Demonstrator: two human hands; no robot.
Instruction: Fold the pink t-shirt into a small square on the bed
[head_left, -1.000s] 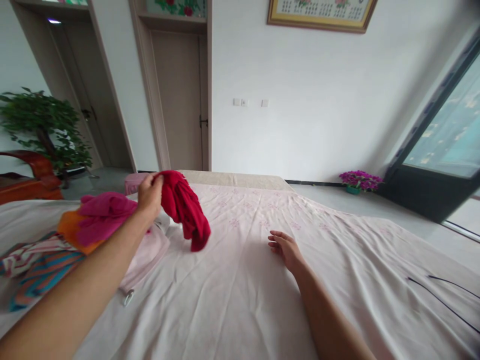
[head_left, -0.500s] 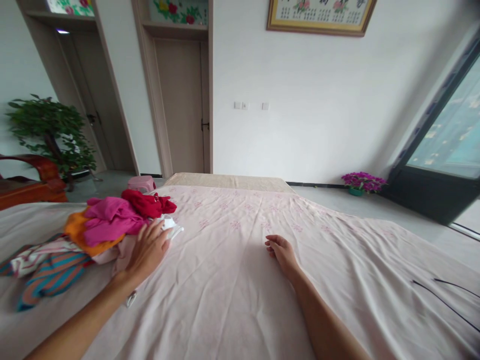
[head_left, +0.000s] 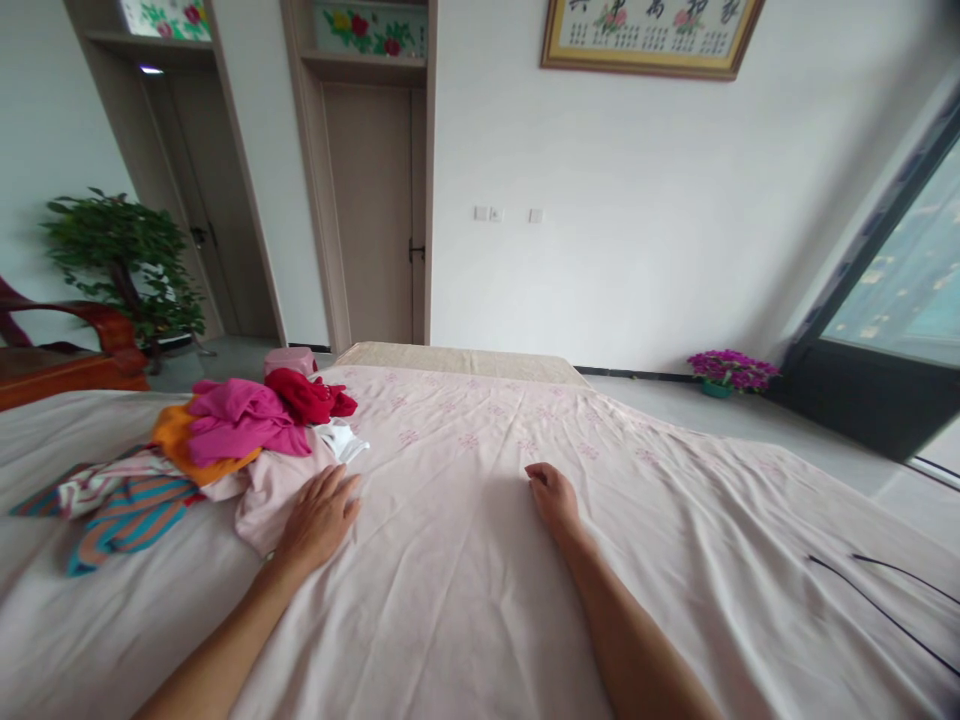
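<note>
My left hand [head_left: 322,515] lies flat and open beside a heap of clothes, its fingers stretched forward. Its near side touches or almost touches a pale pink cloth [head_left: 262,490]. Just beyond its fingertips is a white piece of cloth [head_left: 345,440]. The heap also holds a magenta garment [head_left: 244,415], a red one [head_left: 304,395], an orange one [head_left: 172,435] and a blue-and-orange striped one [head_left: 131,520]. Over the sheet to the right, my right hand [head_left: 553,500] has its fingers curled together, with nothing visible in them.
A pinkish flowered bed sheet [head_left: 450,560] spreads under both hands, with wrinkles. Two thin dark cords [head_left: 885,610] cross it at right. Beyond stand a pink stool [head_left: 291,360], a wooden armchair [head_left: 75,365], a leafy plant [head_left: 124,260] and purple flowers [head_left: 731,370].
My left hand has drawn back from the white cloth to the sheet beside the heap. My right hand's fingers have curled in more. The view has shifted slightly left.
</note>
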